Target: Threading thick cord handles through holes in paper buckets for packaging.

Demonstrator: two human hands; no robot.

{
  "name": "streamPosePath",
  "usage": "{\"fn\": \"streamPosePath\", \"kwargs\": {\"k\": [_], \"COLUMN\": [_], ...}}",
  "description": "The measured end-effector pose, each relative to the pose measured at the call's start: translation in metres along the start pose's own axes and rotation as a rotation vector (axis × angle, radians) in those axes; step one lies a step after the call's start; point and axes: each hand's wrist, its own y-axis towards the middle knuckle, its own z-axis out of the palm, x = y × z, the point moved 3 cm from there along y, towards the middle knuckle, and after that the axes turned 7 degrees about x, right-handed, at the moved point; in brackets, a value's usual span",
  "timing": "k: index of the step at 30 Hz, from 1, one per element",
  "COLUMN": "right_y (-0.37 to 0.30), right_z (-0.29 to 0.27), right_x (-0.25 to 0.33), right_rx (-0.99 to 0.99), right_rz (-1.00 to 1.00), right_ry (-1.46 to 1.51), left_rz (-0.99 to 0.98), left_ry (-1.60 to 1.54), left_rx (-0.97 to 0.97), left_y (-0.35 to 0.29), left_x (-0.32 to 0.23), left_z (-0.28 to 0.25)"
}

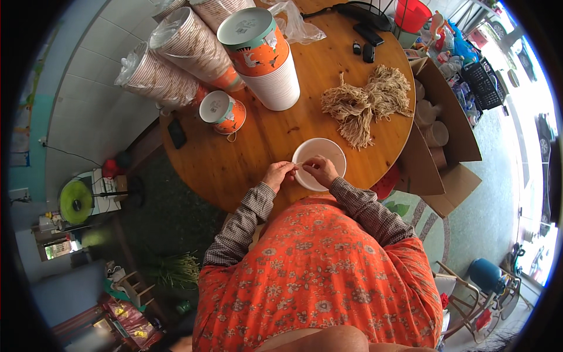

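Note:
A white paper tub (337, 154) stands mouth up at the table's near edge. My left hand (280, 175) is closed at its left rim, and my right hand (322, 172) pinches above its opening. Between the fingertips runs a thin beige string (301, 165); where its ends go is hard to make out. An orange patterned tub (234, 119) sits upside down at the left, with a loop of string at its rim. Beyond it rises a tall stack of upturned white tubs (271, 82) topped by an orange one. Tan string bundles (366, 102) lie at the right.
Plastic-wrapped stacks of tubs (187, 47) lean at the back left of the round wooden table (275, 149). A dark phone (176, 133) lies near its left edge. Beside the right edge stands an open cardboard box (454, 126) holding tubs. A green fan (76, 200) is at far left.

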Motion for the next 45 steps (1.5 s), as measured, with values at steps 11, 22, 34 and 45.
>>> {"fn": "streamPosePath", "kwargs": {"k": [11, 22, 34, 45], "right_y": [0.005, 0.003, 0.001, -0.003], "right_z": [0.007, 0.011, 0.01, 0.012], "right_x": [-0.002, 0.01, 0.024, 0.02], "right_rx": [0.049, 0.069, 0.081, 0.088], "right_rz": [0.247, 0.331, 0.272, 0.279], "right_ry": [0.467, 0.666, 0.411, 0.47], "left_rz": [0.029, 0.291, 0.478, 0.322], "left_ry": [0.119, 0.397, 0.658, 0.439], "left_rx": [-0.008, -0.143, -0.259, -0.22], "left_y": [0.0, -0.005, -0.002, -0.001], "left_x": [0.004, 0.0, -0.002, -0.005], "left_z": [0.009, 0.01, 0.008, 0.009]}}
